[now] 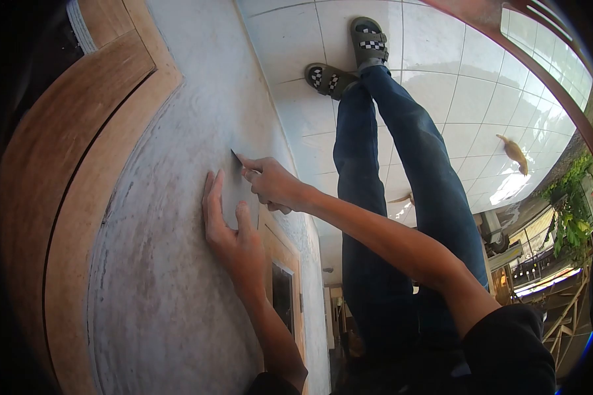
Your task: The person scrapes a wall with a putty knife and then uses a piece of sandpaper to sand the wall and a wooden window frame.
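Observation:
My right hand (273,184) is closed around a small scraper (236,158). The dark, thin blade points up and left, with its tip at the wall surface. My fingers hide most of its handle. Just below and to the left, my left hand (230,230) is held against the pale, patchy wall (171,230), fingers stretched out and thumb apart. It appears to hold nothing. The wall has whitish-grey smears around both hands.
A wooden frame (118,118) curves along the left, and a smaller wooden-framed opening (283,283) lies below my hands. My sandalled feet (369,43) stand on white floor tiles (428,39). An orange cat (514,155) is on the tiles to the right, near green plants (573,220).

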Action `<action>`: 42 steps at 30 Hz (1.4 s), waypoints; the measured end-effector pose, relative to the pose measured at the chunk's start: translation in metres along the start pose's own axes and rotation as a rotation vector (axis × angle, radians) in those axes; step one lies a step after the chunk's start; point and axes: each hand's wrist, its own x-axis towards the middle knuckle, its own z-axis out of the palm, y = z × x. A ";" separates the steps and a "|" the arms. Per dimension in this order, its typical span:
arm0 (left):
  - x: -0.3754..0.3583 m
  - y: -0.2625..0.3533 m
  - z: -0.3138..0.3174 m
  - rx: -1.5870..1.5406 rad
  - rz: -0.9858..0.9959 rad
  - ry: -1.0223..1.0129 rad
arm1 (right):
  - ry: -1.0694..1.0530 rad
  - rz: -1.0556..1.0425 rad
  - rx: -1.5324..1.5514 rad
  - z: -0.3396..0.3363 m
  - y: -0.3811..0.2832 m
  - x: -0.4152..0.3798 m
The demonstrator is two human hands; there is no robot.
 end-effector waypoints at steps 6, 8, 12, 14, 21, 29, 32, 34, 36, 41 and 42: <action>0.001 0.002 -0.002 -0.070 -0.049 -0.002 | -0.029 -0.012 -0.011 0.009 -0.011 -0.021; 0.000 0.002 -0.002 -0.009 -0.043 -0.004 | -0.012 0.007 -0.002 0.002 -0.012 -0.015; 0.002 0.001 -0.004 -0.030 -0.042 -0.015 | 0.009 0.035 0.036 -0.003 -0.010 0.006; 0.002 0.002 -0.005 -0.072 -0.046 -0.019 | 0.001 0.036 -0.008 0.008 -0.011 -0.016; 0.005 0.004 -0.003 -0.086 -0.068 -0.022 | 0.002 0.075 0.007 -0.005 -0.009 0.007; 0.004 0.004 -0.003 -0.053 -0.072 -0.025 | 0.017 0.015 -0.009 -0.002 0.001 0.004; 0.003 0.008 -0.003 -0.124 -0.114 0.002 | 0.019 0.029 0.007 0.008 -0.004 -0.004; 0.004 0.006 -0.002 -0.095 -0.094 0.001 | -0.018 0.017 0.002 0.013 0.001 -0.013; 0.002 0.003 -0.001 -0.066 -0.076 -0.012 | -0.017 0.003 0.008 0.007 0.005 -0.007; 0.002 0.008 -0.001 -0.064 -0.107 0.016 | -0.013 0.072 0.022 0.005 -0.009 -0.006; 0.004 0.008 -0.001 -0.063 -0.106 0.017 | -0.038 0.035 -0.023 0.008 -0.012 -0.019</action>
